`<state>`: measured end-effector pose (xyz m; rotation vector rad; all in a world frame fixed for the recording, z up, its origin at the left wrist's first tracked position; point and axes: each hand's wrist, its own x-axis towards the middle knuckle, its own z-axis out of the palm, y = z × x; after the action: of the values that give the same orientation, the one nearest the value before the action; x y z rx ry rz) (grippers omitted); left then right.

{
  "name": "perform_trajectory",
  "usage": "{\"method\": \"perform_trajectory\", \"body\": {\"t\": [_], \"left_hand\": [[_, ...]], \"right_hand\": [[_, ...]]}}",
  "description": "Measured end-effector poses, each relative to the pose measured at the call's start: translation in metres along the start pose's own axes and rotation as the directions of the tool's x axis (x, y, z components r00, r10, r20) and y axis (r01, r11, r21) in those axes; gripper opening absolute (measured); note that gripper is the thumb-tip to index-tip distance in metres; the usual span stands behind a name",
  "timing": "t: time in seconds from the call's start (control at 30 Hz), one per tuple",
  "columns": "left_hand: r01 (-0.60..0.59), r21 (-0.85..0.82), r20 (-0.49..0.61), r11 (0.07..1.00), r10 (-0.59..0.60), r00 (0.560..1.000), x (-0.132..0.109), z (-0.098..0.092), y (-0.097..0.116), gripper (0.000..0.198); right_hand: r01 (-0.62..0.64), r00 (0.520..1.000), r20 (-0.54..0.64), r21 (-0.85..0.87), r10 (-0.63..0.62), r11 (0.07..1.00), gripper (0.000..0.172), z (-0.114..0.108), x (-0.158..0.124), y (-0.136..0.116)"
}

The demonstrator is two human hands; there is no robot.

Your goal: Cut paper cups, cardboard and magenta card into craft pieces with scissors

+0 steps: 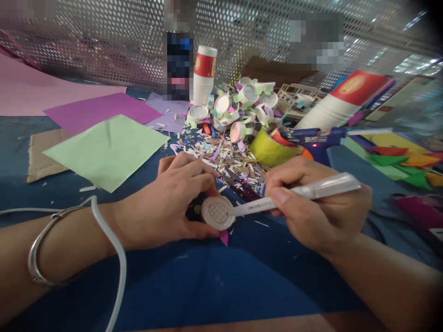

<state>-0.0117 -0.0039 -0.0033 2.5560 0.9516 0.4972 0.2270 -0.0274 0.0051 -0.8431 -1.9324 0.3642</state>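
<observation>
My left hand (173, 193) is closed on a cut-down paper cup (218, 213), thumb and fingers gripping its rim. A grid of lines inside an oval shows on the cup's round white face, and a pink paper tip (224, 238) sticks out below it. Pinched in my right hand (311, 207) is a white marker pen (258, 206); its tip touches the right part of the cup's face. Dark scissors (238, 186) lie partly hidden among paper scraps (221, 159) between the hands.
Several cut cups with paper strips (247, 94) are heaped behind the scraps. Nearby are a cup stack (204, 76), a leaning stack (332, 103), a yellow-green roll (270, 150) and a blue glue gun (314, 138). Green paper (110, 150) lies left; a white cable (121, 272) crosses my left wrist.
</observation>
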Motion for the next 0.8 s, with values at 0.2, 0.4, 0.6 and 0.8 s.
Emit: {"method": "perform_trajectory", "body": {"t": [0.2,0.4,0.6,0.8], "left_hand": [[0.005,0.002,0.012,1.0,-0.005,1.0,0.0003,-0.001,0.0005,0.046],[0.001,0.01,0.004,1.0,-0.001,1.0,0.0017,-0.0006,0.0001,0.046],[-0.009,0.005,0.012,1.0,0.009,1.0,-0.0003,-0.0007,-0.0005,0.046],[-0.014,-0.001,0.006,1.0,0.014,1.0,-0.0001,-0.0005,-0.0014,0.046]], "right_hand": [[0.014,1.0,0.0,0.021,-0.014,1.0,0.013,0.0008,-0.0003,-0.0008],[0.025,1.0,-0.011,0.004,-0.025,1.0,0.013,0.0019,-0.0011,-0.0019],[0.055,0.998,0.031,0.0,-0.055,0.998,0.014,0.0026,0.0002,-0.0043],[0.027,1.0,0.01,0.039,-0.028,0.999,0.013,0.0017,0.0004,-0.0045]]}}
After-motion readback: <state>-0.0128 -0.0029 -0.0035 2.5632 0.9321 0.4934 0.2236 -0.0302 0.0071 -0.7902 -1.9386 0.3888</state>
